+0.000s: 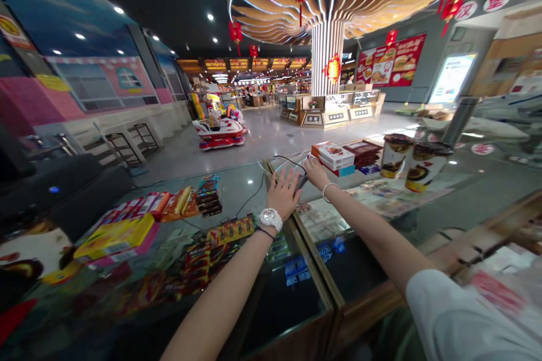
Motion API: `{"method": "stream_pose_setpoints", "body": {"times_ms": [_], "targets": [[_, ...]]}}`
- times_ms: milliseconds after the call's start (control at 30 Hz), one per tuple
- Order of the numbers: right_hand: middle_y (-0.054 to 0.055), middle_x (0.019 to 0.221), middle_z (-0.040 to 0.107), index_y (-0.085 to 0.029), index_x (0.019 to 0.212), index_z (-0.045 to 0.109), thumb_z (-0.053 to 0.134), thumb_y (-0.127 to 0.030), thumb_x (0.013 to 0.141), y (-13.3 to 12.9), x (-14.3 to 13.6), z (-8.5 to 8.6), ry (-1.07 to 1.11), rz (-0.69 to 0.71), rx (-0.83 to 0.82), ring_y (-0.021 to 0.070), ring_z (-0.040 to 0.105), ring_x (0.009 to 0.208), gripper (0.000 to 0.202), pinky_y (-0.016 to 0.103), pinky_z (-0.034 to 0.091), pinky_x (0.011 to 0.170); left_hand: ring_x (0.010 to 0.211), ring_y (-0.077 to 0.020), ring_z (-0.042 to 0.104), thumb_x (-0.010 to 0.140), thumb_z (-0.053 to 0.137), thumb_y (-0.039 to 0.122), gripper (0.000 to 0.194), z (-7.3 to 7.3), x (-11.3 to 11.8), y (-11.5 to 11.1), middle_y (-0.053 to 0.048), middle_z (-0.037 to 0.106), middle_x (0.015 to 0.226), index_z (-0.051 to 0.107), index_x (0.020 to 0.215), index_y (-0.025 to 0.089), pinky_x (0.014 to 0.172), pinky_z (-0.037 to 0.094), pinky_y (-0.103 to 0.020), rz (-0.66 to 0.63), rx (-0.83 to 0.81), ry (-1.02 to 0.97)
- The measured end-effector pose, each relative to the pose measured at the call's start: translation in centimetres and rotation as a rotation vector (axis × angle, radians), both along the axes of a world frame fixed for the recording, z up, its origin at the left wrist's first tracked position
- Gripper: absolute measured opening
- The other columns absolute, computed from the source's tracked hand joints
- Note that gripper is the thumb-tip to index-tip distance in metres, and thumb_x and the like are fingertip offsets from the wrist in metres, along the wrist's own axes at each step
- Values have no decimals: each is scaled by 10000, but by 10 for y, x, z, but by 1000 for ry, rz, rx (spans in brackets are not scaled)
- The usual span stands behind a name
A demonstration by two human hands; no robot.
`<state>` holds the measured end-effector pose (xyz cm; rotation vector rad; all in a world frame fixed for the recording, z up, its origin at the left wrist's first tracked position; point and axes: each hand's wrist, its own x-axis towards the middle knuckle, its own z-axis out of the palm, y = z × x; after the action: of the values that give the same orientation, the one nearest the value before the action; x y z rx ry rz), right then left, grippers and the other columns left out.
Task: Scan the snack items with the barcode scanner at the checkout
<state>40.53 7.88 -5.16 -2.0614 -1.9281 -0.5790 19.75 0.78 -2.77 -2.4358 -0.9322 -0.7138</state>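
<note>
Left hand (283, 197), fingers spread, is by a small dark device (301, 181) on the glass desk (237, 180); right hand (315, 174) curls beyond (pinch unclear). Snagging the black cable (288, 159) could drag the device askew.

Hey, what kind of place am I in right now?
Probably a snack counter in a mall or food hall: packaged sweets line the glass counter, a burger poster hangs beyond, and a kiddie ride stands on the floor.
</note>
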Motion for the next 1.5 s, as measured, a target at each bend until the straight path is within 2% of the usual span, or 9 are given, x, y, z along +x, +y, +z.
{"method": "stream_pose_setpoints", "body": {"times_ms": [167,267,367,567,700,867,1100,1333,1500], "targets": [[329,1481,413,32,1416,436,320,-103,948,4,-4,-1,54,-81,-10,330,415,1383,501,482,317,1111,1463,-280,341,1014,357,375,519,-2,0,2,-66,411,1558,414,1501,206,1232,208,-522,-12,7,-18],[322,1395,508,21,1330,519,345,-134,955,0,-5,-1,87,-99,-31,322,465,1329,441,452,351,1075,1453,-286,358,1013,366,377,512,-2,0,2,-69,423,1552,431,1492,208,1229,212,-523,-13,11,-24],[261,1270,610,-41,1226,596,356,-149,958,-7,-7,2,110,-84,-38,287,544,1219,375,392,401,1015,1449,-286,367,1008,386,373,509,-1,0,2,-76,445,1538,438,1487,209,1229,205,-518,-14,12,-30],[252,1458,456,-39,1351,496,383,-174,947,-16,-7,7,176,-128,-19,305,448,1325,441,374,366,1057,1448,-290,369,1013,374,378,500,0,1,2,-85,464,1524,457,1474,204,1226,211,-527,-12,11,-32],[259,1450,462,-54,1349,506,380,-210,960,-16,-6,6,218,-160,-69,324,494,1282,438,402,372,1053,1452,-290,362,1014,366,378,499,0,1,3,-83,460,1527,458,1474,207,1224,217,-532,-14,12,-30],[216,1304,578,-100,1294,572,381,-182,967,-20,-6,8,213,-112,-87,287,578,1163,387,361,415,991,1458,-285,352,1013,363,379,496,-1,1,4,-81,462,1527,467,1467,210,1227,214,-522,-13,14,-28],[178,1234,609,-127,1201,644,328,-134,991,-32,-6,11,216,-91,-85,218,644,984,379,290,477,836,1466,-282,337,1007,379,372,490,-1,1,4,-81,455,1532,474,1462,217,1226,217,-526,-23,-9,-26],[157,1218,621,-159,1211,655,380,-169,993,-62,-9,19,177,0,1,226,620,1038,350,308,483,897,1449,-297,365,1006,375,361,487,2,1,-1,-93,454,1531,487,1452,202,1215,230,-547,-35,-25,-26],[152,1252,619,-181,1214,669,445,-183,982,-77,-16,28,185,182,217,241,590,1101,323,369,465,983,1470,-273,333,1005,384,378,532,13,-3,-3,-73,407,1563,373,1519,243,1222,207,-550,-43,-28,-33]]}}
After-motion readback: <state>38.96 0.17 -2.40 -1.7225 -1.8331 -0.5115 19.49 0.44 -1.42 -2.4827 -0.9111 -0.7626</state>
